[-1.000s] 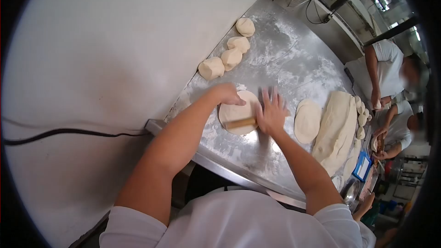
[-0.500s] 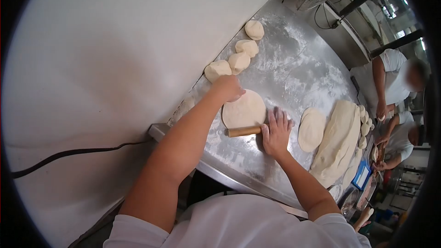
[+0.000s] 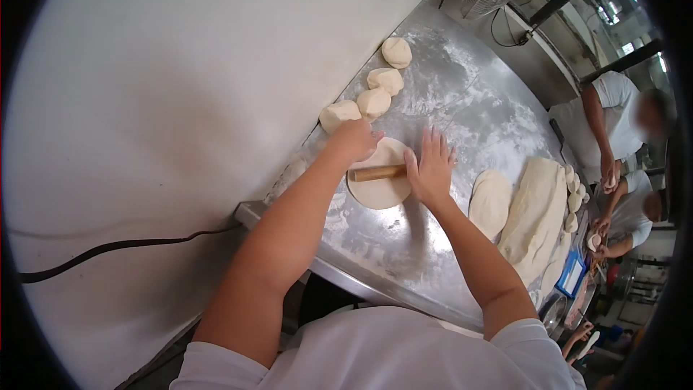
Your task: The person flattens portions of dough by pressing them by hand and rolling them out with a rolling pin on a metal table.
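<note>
While the rolling pin (image 3: 377, 172) was laid across the dough disc (image 3: 379, 195), its right end was covered by the right hand (image 3: 432, 173), which was held flat and wide, thumb apart. The left hand (image 3: 356, 141) was curled narrow at the disc's upper-left edge; whether dough was pinched there could not be told. The disc was spread on the steel table (image 3: 476, 105), between the two hands. Beyond the left hand, four dough balls (image 3: 374, 103) were lined up along the wall (image 3: 216, 65); to the right, an oval dough sheet (image 3: 489, 202) and a long dough slab (image 3: 533, 217) were laid side by side.
</note>
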Available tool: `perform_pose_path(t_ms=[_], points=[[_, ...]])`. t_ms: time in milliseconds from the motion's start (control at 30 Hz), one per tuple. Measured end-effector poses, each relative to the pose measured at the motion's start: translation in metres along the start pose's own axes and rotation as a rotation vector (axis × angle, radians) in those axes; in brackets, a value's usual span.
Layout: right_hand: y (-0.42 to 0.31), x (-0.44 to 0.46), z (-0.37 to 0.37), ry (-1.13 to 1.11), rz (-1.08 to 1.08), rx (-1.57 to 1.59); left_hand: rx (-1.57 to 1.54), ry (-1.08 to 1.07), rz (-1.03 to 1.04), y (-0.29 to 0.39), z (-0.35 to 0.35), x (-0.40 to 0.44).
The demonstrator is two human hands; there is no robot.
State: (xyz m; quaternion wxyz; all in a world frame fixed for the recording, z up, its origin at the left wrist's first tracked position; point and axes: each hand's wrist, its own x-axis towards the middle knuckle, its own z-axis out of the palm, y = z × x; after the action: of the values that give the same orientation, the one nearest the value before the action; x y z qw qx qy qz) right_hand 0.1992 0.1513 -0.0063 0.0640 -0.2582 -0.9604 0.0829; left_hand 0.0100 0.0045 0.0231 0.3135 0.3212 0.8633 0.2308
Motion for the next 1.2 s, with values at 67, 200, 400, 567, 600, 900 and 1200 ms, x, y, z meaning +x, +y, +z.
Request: perform_pose_path(t_ms=[67, 200, 400, 567, 600, 900, 1200], points=[[-0.002, -0.001, -0.001, -0.114, 0.002, -0.043, 0.030, 0.004, 0.009, 0.001, 0.004, 0.002], [-0.017, 0.075, 0.009, -0.159, 0.073, -0.073, 0.004, 0.042, -0.039, 0.002, 0.007, 0.000], [-0.011, 0.054, 0.016, -0.063, 0.002, 0.002, 0.037, 0.010, -0.015, 0.013, -0.006, -0.013], [0.011, -0.099, -0.019, -0.124, -0.086, 0.085, 0.184, -0.124, 0.181, 0.007, 0.011, -0.006], [0.020, -0.125, -0.019, -0.129, -0.115, 0.092, 0.115, -0.128, 0.191, 0.008, 0.014, -0.005], [0.048, -0.155, -0.095, -0.116, 0.844, 2.016, -0.160, -0.192, 0.151, -0.036, 0.048, 0.025], [0.031, -0.155, -0.126, -0.217, 0.574, 2.633, -0.175, -0.405, 0.095, 0.009, 0.021, -0.012]])
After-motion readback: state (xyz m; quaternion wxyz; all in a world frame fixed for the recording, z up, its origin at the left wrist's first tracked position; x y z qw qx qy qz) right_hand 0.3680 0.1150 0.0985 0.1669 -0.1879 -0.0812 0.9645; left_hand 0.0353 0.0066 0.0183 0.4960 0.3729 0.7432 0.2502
